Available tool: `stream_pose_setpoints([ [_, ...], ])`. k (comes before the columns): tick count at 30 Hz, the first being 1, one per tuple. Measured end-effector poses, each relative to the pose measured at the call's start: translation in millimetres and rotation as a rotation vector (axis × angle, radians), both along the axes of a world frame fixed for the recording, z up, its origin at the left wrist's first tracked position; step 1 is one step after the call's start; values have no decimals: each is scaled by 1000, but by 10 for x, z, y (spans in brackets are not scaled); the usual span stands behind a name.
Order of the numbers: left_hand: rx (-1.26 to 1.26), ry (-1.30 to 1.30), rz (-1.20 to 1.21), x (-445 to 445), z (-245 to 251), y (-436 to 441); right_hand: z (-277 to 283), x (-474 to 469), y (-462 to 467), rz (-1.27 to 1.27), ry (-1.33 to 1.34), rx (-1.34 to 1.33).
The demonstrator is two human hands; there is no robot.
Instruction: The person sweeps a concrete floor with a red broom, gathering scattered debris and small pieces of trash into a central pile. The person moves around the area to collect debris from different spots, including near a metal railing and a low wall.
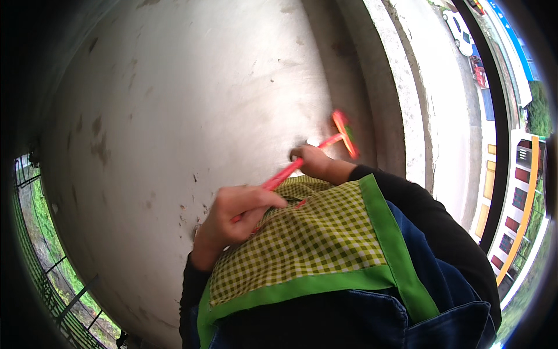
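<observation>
Both my hands are on the red pole of a long-handled tool [281,177] with a T-shaped head. My left hand [237,211] is closed around the pole's near end, at the left side of my apron. Farther along, my right hand [316,162] grips it closer to the head. The red-orange head [345,134] has some green on its far side; blur hides whether it is a broom or a squeegee. It lies over the shaded strip of floor beside the low wall. A checked yellow-green apron [305,235] with green edging covers my front, below the pole.
A smooth grey concrete floor [196,109] with dark stains and small debris spreads ahead and left. On the right runs a low concrete wall [388,87] with a dark rail [497,131] beyond it. Outside are a white car [458,32] and buildings. Metal railings [52,266] stand at the left.
</observation>
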State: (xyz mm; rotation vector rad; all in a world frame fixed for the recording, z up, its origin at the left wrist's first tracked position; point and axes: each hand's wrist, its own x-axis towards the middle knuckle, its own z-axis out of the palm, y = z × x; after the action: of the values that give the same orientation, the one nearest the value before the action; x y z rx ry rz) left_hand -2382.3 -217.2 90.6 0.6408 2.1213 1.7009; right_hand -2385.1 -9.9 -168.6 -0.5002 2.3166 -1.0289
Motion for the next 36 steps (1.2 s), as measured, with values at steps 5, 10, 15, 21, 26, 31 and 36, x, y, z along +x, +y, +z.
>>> stream_pose_setpoints([
  [5, -255, 131, 37, 156, 373, -14, 222, -563, -762, 199, 39, -263],
  [10, -278, 353, -10, 142, 571, 84, 568, -775, -899, 274, 199, -314],
  [15, 39, 334, 162, -44, 402, -15, 684, -922, -369, 116, 216, -39],
  [21, 248, 14, -20, -557, 450, -359, 976, -794, 172, 20, 86, 187],
  [26, 206, -199, -181, -966, 351, -267, 844, -475, 278, -149, -74, 213],
  [31, 256, -214, -218, -1240, 185, -98, 629, -329, 166, -286, -130, 247],
  [36, 218, -245, -113, -1395, 198, -184, 661, -334, -16, -352, -148, 138],
])
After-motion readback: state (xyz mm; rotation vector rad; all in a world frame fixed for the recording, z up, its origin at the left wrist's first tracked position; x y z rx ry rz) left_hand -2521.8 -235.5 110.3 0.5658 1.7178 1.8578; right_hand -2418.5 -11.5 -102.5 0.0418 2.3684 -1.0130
